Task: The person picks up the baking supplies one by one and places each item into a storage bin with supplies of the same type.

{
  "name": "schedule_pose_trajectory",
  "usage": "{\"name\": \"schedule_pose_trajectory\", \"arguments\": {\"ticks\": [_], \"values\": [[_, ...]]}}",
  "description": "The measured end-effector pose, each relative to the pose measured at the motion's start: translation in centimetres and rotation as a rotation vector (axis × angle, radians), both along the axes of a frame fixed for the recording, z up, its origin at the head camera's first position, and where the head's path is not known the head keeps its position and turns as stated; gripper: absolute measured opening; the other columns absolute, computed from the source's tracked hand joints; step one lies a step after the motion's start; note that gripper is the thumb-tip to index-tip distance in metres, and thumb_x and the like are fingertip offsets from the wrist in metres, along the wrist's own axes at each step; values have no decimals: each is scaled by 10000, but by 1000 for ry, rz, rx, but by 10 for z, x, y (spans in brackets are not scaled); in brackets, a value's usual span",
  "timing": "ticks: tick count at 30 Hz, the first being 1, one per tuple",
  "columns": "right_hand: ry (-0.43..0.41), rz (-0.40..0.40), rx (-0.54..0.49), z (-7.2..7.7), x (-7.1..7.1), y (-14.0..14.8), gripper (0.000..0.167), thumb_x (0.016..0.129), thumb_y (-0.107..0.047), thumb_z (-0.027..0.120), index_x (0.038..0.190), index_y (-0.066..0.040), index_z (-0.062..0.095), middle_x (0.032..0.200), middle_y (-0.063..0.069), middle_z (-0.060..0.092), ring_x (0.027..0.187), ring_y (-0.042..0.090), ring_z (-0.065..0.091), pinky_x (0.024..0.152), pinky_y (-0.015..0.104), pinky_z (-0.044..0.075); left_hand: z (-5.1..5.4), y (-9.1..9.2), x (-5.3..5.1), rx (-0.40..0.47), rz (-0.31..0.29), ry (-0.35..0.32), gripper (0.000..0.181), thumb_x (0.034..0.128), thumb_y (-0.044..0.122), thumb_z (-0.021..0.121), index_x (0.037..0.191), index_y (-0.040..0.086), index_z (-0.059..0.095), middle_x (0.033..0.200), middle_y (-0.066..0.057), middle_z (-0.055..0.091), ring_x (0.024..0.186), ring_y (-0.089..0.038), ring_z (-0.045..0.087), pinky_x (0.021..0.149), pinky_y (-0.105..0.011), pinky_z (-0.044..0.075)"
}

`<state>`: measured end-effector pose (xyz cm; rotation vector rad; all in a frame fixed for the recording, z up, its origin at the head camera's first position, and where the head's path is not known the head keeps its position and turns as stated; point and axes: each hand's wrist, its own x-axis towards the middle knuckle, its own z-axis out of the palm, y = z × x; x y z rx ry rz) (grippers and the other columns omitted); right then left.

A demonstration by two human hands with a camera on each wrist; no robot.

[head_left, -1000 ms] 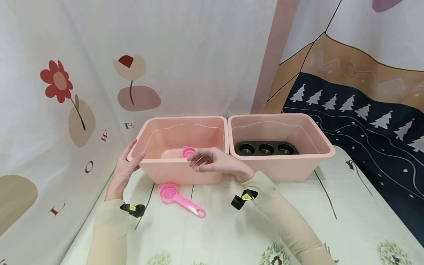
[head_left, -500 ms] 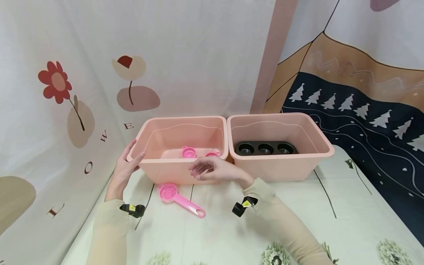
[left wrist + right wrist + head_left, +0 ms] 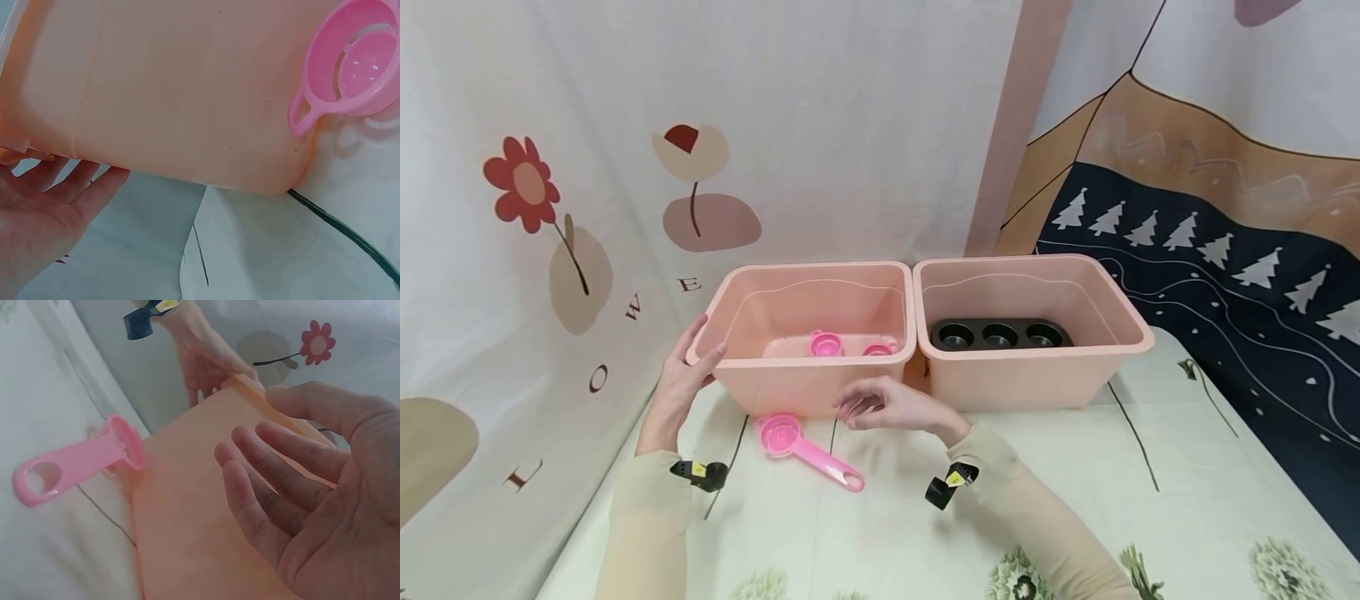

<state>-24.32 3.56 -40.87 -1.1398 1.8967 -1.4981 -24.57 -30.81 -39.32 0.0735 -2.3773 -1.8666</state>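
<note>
The left hand [image 3: 679, 387] holds the left end of a pink bin [image 3: 805, 375], thumb at the rim and fingers along its outer side. In front of the bin's right part hovers the right hand [image 3: 898, 407], fingers loosely bent and holding nothing; the right wrist view shows its empty palm [image 3: 337, 550]. A pink long-handled separator [image 3: 811, 452] lies on the cloth before the bin. Inside the bin are two pink pieces, one near the middle [image 3: 827, 343] and one near the right wall [image 3: 878, 349], partly hidden by the front rim.
A second pink bin [image 3: 1037, 379] stands against the first one's right side, with a dark muffin pan [image 3: 1001, 334] inside. Printed cloth [image 3: 865, 133] hangs behind the bins. A pale flower-printed cloth [image 3: 850, 550] covers the table.
The right hand has moved down and back from over the bin's front rim, uncovering the pink piece near the right wall. The left hand keeps its place.
</note>
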Motion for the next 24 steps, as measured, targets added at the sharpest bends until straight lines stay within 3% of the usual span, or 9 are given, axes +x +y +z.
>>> {"name": "schedule_pose_trajectory", "arguments": {"ticks": [4,11,14,24], "values": [[-11,0,6,-10,1,-1,319,895,5,654,1186,114,583,1057,152,663,935,166,636,872,338,518,0,0,1,-3,3,5,729,960,295,614,1556,283,196,1550,-197,208,1276,-279,390,846,-177,480],[-23,1,15,-25,4,-4,307,898,14,644,1175,132,581,1085,298,619,912,113,635,851,295,519,1,1,1,-11,11,-14,745,962,304,609,1561,286,166,1559,-172,206,1279,-270,388,892,-226,478],[-35,-5,21,-30,6,-6,308,899,17,639,1181,126,583,1102,305,612,918,112,634,856,283,512,0,0,0,-7,10,-12,747,965,287,607,1562,275,160,1561,-174,199,1275,-271,389,896,-235,479],[-23,-3,14,-53,12,-17,319,888,58,616,1189,151,561,1124,294,609,1007,321,625,882,272,497,0,-1,-1,2,4,1,730,971,253,600,1561,267,172,1569,-164,175,1282,-286,386,899,-248,480]]}}
